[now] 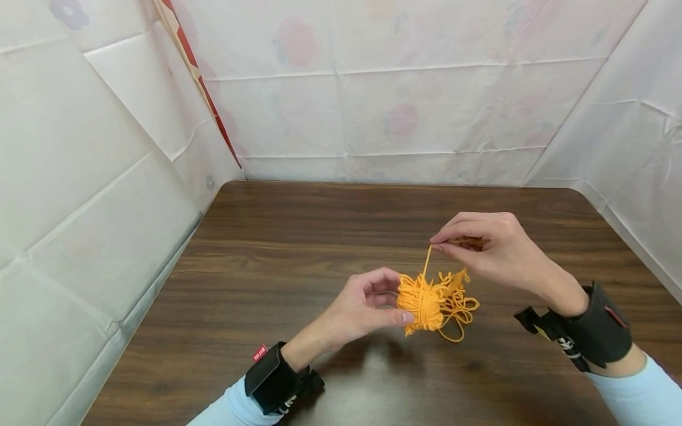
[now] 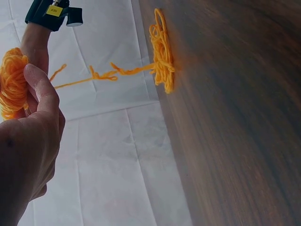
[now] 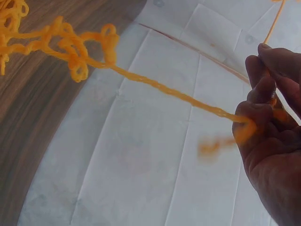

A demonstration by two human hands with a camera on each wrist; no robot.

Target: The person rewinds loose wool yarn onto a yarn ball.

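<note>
The left hand [image 1: 367,305] pinches a small wound bundle of orange yarn [image 1: 421,302] between thumb and curled fingers, holding it just above the dark brown wooden tabletop [image 1: 277,266]. Just right of that hand, touching the bundle, a loose tangle of orange yarn loops [image 1: 458,302] lies against the tabletop; the left wrist view shows the tangle [image 2: 162,52] resting on the wood, with a kinked length running from it. The right hand [image 1: 492,245] is above and to the right of the left one, its thumb and forefinger closed on a single orange yarn strand [image 1: 427,261] that rises straight from the bundle to its fingertips. In the right wrist view the strand [image 3: 174,94] runs taut into the curled fingers [image 3: 263,113]. Creased white sheeting [image 1: 405,89] walls in the tabletop beyond both hands.
</note>
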